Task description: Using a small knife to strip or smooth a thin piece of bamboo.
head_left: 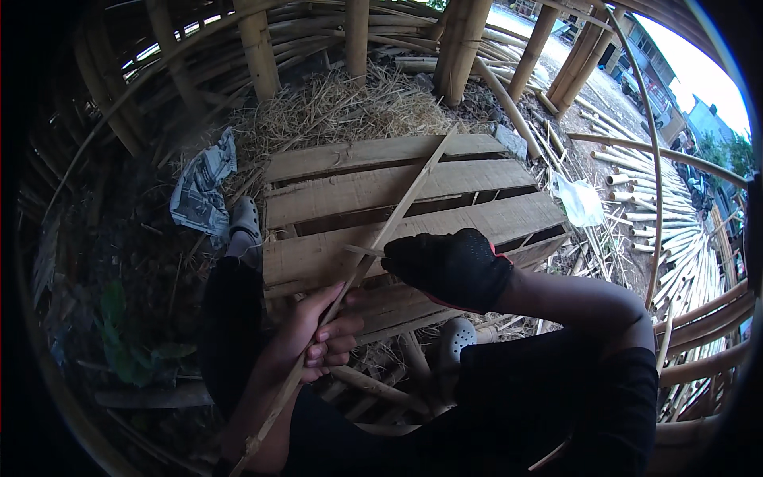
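Note:
A long thin bamboo strip (397, 211) runs diagonally from the upper middle down to the lower left. My bare left hand (318, 338) is closed around its lower part, just above my lap. My right hand (449, 266), in a black glove with a red cuff edge, is fisted beside the strip a little higher up. A short thin sliver or blade (362, 251) sticks out from the glove and meets the strip; I cannot make out exactly what it is.
A wooden pallet (477, 179) lies under my feet, which wear grey clogs (245, 219). Behind it are straw (350, 103) and upright bamboo posts (461, 48). Crumpled paper (203, 187) lies left, a white plastic bag (580, 199) right, and cut bamboo poles (683, 238) far right.

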Demonstrator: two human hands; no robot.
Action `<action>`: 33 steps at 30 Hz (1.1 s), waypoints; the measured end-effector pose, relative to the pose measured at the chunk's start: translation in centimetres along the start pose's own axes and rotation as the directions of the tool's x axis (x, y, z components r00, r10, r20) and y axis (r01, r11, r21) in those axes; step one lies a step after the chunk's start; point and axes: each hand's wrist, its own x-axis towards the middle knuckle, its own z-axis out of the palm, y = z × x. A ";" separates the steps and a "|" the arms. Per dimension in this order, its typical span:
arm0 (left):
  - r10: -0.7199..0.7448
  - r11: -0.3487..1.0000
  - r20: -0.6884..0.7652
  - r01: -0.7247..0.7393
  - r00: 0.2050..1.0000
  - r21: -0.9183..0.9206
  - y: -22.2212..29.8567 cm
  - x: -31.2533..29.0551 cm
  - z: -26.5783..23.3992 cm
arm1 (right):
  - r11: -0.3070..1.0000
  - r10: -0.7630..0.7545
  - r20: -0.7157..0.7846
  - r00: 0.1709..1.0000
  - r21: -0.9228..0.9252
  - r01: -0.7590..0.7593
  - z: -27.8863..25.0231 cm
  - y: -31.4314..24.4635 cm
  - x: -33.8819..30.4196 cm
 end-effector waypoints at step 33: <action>-0.026 0.968 -0.095 0.049 0.995 0.244 -0.1 -0.7 0.8 | 0.995 -0.051 0.048 0.998 -0.082 0.055 0.9 2.3 0.5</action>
